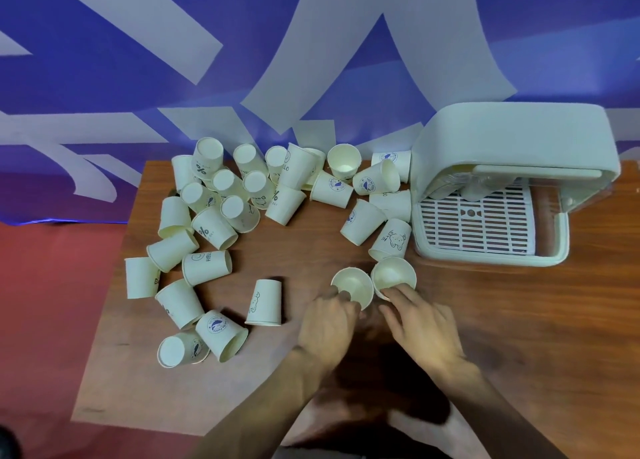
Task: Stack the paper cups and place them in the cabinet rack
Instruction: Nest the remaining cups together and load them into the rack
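- Holding one paper cup per hand, near the middle of the wooden surface (pixel 519 320), just left of the cabinet rack's near corner.
- Left hand (pixel 329 325): fingers curled round the near side of the left cup (pixel 353 287), fingertips at its rim. Cup mouth faces up, inside bare and white.
- Right hand (pixel 427 330): fingers wrapped over the near wall and rim of the right cup (pixel 394 273), gripping it. Mouth also up.
- The two held cups sit side by side, rims touching or very nearly so; cannot tell which. Whether their bases rest on the surface is hidden by the hands.
- Loose cups (pixel 214 226): many, scattered in an arc from the near left, along the far edge, round to the rack. Most lie on their sides or stand base up; several overlap in a pile at far left. Prints visible: "%", "HELLO", a blue round logo.
- One cup with a bear drawing (pixel 391 238) lies tilted just beyond the right cup, close to the rack's left wall.
- A lone cup with a line drawing (pixel 265 302) sits apart, left of the left hand, wide end toward the near edge.
- Cabinet rack (pixel 512 136): cream, hooded, on the right of the surface, open toward the near side. Its slatted tray (pixel 478 223) is mostly bare; pale cup-like shapes under the hood, too blurred to count.
- Behind: blue and white banner (pixel 138 60). Red floor (pixel 52 285) at left.
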`<state>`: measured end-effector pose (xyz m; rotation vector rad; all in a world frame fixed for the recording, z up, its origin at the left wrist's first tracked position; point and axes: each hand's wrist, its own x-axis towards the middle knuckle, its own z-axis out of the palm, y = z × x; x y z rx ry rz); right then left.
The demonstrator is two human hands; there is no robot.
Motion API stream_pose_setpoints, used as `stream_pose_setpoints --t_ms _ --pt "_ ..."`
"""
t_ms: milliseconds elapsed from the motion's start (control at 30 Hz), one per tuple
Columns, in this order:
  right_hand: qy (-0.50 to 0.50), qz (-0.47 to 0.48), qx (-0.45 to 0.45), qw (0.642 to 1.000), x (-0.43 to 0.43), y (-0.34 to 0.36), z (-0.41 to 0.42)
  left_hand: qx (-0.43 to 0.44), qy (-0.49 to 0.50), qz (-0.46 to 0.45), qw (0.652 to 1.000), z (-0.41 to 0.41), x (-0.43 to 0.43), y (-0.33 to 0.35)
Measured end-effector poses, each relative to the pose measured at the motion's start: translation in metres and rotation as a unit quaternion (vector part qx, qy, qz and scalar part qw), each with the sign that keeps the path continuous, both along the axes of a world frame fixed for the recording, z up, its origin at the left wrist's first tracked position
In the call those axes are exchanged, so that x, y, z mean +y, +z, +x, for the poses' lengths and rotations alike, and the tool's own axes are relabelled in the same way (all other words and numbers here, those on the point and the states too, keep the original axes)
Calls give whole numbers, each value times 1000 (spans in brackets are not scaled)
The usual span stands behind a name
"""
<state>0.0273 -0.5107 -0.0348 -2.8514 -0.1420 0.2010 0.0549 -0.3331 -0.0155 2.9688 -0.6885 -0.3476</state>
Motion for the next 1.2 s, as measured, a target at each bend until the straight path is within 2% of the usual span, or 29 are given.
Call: stream_pose_setpoints --t_ms 100,233,367,500,567,700,867,967,1033,1200 --pt "27 -40 -11 999 -2 -7 3 -6 -13 6 1000 -4 4 0" --pt "13 -49 -32 998 -13 1 9 -43 -35 11 998 -1 9 -9" --pt "-29 -8 -60 998 -40 32 0 -96 -69 -32 992 14 1 -2" --pt "-107 48 -109 987 -85 72 -7 -155 -71 -131 977 27 -24 45" --pt "-149 64 -135 978 -113 81 1 -164 -68 -150 973 39 -47 67" --pt "-150 34 -142 978 -155 66 33 -146 -65 -117 980 70 -104 75" --pt "-93 -2 -75 993 -180 27 65 -110 -89 -29 990 96 -157 53" --pt "-63 -46 -21 997 -184 10 77 -87 -99 33 991 105 -170 32" --pt "-58 -38 1 998 -186 3 80 -68 -98 61 991 107 -173 18" --pt "-47 -44 -13 998 -187 0 78 -64 -86 66 992 102 -172 1"
